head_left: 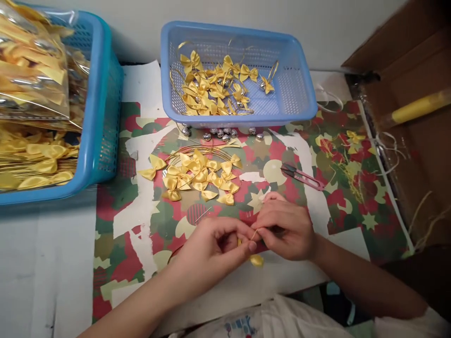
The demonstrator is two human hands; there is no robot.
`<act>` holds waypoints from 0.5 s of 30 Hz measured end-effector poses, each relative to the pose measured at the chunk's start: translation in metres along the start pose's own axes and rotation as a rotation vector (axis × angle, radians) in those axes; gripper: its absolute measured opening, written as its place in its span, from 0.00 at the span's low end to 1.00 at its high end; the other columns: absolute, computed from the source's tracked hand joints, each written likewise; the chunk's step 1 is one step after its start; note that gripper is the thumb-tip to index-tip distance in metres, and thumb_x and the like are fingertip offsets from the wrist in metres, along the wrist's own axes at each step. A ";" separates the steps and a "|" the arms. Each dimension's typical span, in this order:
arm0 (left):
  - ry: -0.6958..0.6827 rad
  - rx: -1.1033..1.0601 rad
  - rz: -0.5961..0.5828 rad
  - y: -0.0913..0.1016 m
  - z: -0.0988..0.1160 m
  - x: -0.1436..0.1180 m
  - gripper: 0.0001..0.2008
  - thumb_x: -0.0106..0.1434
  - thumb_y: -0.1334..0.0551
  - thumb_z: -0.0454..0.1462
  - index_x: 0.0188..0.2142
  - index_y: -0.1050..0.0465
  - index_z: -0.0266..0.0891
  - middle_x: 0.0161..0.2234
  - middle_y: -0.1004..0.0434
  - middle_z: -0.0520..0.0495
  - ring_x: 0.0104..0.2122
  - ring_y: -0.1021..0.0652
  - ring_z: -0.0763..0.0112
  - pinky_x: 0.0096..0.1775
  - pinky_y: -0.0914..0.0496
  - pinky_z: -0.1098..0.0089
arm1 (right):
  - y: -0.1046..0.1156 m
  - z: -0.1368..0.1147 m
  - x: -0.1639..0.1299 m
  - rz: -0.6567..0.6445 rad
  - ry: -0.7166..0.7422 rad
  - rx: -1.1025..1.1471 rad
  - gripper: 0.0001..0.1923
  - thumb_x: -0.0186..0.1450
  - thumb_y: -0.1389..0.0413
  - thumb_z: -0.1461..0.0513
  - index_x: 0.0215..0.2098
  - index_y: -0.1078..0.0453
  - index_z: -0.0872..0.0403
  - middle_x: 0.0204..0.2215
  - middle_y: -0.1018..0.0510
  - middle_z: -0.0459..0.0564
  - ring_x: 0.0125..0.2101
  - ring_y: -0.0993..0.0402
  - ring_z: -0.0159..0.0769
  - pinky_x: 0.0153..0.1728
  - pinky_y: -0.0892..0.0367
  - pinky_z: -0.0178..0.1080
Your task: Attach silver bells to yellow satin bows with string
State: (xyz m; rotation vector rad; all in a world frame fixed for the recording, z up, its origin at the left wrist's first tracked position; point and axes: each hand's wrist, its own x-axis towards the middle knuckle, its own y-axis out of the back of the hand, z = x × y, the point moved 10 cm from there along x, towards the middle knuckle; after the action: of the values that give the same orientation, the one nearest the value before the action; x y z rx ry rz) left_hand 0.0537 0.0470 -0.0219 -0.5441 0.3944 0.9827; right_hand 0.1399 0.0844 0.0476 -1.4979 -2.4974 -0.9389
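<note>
- nearest us, well in front of the blue tray (298,108), our 2 hands are together: the left hand (225,244) has thumb and fingers closed on 1 yellow bow (256,260), mostly hidden, and the right hand (287,230) pinches a thin strand (254,234) at it.
- we judge this 1 piece to be part-made, as we can make out no bell on it.
- between the hands and the tray lies 1 needle-like piece (203,215).
- nearer the tray, a heap of bows (199,173) overlaps gold wires; we count at least 12, and these look left to do.
- on the near side of the tray, towards its right end, lie 1 pair of snips (303,177); beyond its right end are yellow scraps (352,173), too tangled to count.
- just under the tray's near edge we see about 9 loose silver bells (226,138), seemingly unused.
- inside the tray, at least 8 belled bows (230,65), several with gold loops, look done; overlap hides the exact number.
- left of the tray, 1 big basket (105,108) holds many more bows and at least 1 clear bag (42,89), past counting.
</note>
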 end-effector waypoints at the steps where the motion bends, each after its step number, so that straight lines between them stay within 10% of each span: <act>1: 0.013 -0.042 0.001 -0.002 0.000 0.001 0.10 0.58 0.35 0.42 0.33 0.26 0.35 0.19 0.38 0.56 0.19 0.43 0.80 0.21 0.48 0.76 | 0.001 0.000 -0.001 0.005 0.001 -0.003 0.07 0.60 0.47 0.70 0.28 0.31 0.54 0.21 0.24 0.44 0.22 0.29 0.29 0.32 0.37 0.39; 15: 0.012 -0.028 0.090 -0.005 -0.004 0.002 0.09 0.57 0.33 0.40 0.31 0.29 0.36 0.20 0.36 0.56 0.20 0.38 0.80 0.23 0.42 0.78 | 0.017 -0.006 -0.011 0.053 0.028 -0.050 0.07 0.62 0.47 0.68 0.29 0.30 0.53 0.23 0.22 0.43 0.24 0.28 0.28 0.33 0.41 0.39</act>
State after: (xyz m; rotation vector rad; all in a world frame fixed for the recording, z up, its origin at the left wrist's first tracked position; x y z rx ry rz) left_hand 0.0588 0.0437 -0.0254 -0.5623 0.4194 1.0734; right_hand 0.1580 0.0778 0.0562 -1.5460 -2.4199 -1.0143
